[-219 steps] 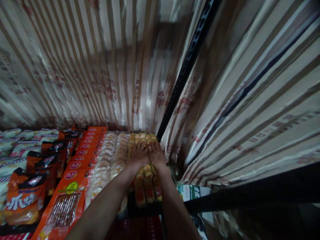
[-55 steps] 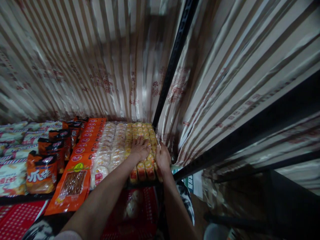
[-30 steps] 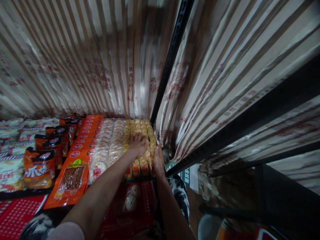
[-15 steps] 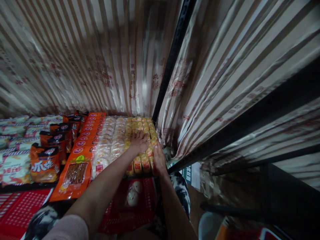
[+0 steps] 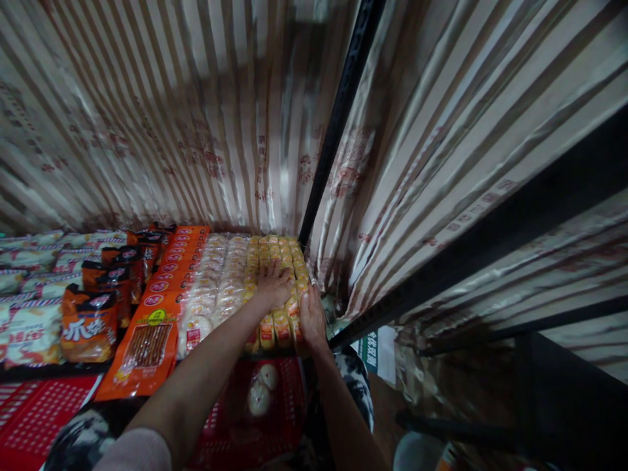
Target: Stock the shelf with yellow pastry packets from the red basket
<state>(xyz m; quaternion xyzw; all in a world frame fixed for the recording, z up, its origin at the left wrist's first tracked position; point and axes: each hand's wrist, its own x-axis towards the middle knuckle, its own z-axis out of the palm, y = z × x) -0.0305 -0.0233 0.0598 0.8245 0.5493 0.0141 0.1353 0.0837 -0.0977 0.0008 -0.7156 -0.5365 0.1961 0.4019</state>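
Rows of small yellow-wrapped snack packs (image 5: 282,325) fill the right end of the shelf. My left hand (image 5: 273,288) rests palm down on top of them, fingers spread. Along their right side lies my right hand (image 5: 313,317), its fingers stretched out flat against the outer row. Neither hand is wrapped round a pack. Just left of the yellow packs stand rows of clear-wrapped pale round snacks (image 5: 197,330). Beyond those, a line of orange snack packets (image 5: 147,347) overlaps towards the back.
Orange-and-black bags (image 5: 88,327) and white bags (image 5: 34,330) stand farther left. Below the shelf, a red basket (image 5: 289,409) holds two wrapped round pale snacks (image 5: 260,398). A black metal post (image 5: 338,124) rises at the shelf's right corner, before a striped curtain (image 5: 220,131).
Both hands stay on the yellow packs with hardly any shift. The whole view has tilted slightly, so the shelf sits a little lower in the picture.
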